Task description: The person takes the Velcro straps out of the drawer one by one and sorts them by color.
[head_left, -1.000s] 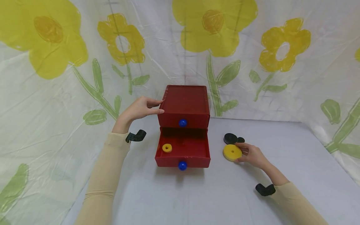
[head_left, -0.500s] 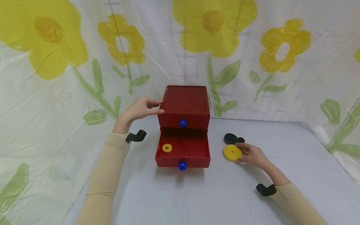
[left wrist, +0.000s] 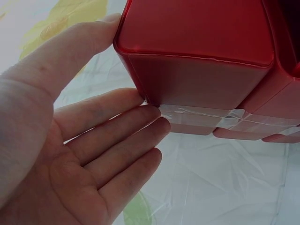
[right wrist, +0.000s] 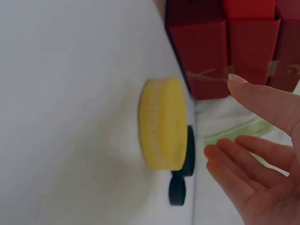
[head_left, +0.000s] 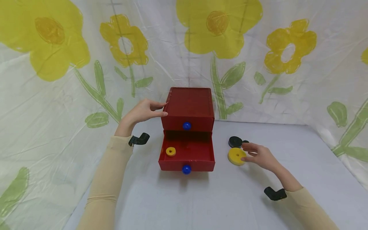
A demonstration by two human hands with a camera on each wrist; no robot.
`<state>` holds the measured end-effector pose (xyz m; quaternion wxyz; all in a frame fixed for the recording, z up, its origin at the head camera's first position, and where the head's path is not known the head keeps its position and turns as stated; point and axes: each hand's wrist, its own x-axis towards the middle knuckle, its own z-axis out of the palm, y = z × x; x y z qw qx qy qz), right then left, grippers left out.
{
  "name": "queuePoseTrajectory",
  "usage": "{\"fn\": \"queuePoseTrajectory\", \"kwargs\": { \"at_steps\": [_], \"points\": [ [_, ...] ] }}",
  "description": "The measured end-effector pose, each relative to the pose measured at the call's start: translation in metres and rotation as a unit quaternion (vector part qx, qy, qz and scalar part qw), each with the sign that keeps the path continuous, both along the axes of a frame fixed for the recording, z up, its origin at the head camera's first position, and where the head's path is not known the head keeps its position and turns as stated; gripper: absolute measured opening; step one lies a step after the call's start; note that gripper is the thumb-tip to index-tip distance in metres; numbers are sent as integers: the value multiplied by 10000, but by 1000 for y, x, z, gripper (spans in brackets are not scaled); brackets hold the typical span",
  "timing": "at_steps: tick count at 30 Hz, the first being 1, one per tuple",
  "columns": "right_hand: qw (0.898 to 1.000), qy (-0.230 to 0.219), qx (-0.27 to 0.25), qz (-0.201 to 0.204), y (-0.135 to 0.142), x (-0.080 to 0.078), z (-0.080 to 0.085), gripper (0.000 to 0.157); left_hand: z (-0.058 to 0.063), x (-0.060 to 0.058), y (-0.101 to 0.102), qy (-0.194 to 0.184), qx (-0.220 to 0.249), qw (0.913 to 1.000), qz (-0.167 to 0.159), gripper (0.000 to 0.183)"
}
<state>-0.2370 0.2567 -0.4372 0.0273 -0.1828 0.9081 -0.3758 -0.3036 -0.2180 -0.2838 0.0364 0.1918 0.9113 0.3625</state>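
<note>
In the head view my left hand touches the upper left edge of a red two-drawer box. Seen from the left wrist, its thumb and straight fingers meet the box at an edge and a taped side. My right hand hovers near a large yellow disc with a small central hole, which lies on the table right of the box. The right wrist view shows that hand with fingers loosely spread, apart from the disc and its lettered rim.
The lower drawer is pulled out and holds a small yellow ring. Behind the large disc lie a black disc and a smaller black one, partly hidden by my right hand. A flower-printed sheet hangs behind the box.
My right hand has let go of the large yellow disc and risen slightly off it. The disc lies where it was, and my left hand and the box have not moved.
</note>
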Motion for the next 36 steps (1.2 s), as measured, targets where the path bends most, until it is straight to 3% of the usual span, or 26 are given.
{"fn": "queuePoseTrajectory", "kwargs": {
  "at_steps": [18, 29, 36],
  "points": [
    [9964, 258, -666, 462, -53, 22, 56, 53, 1, 1, 0, 24, -47, 10000, 15, 63],
    [9929, 426, -689, 876, -86, 26, 79, 48, 1, 2, 0, 61, -59, 10000, 17, 63],
    [9897, 502, -682, 1150, -106, 21, 85, 47, 1, 1, 0, 61, -48, 10000, 29, 64]
  ]
}}
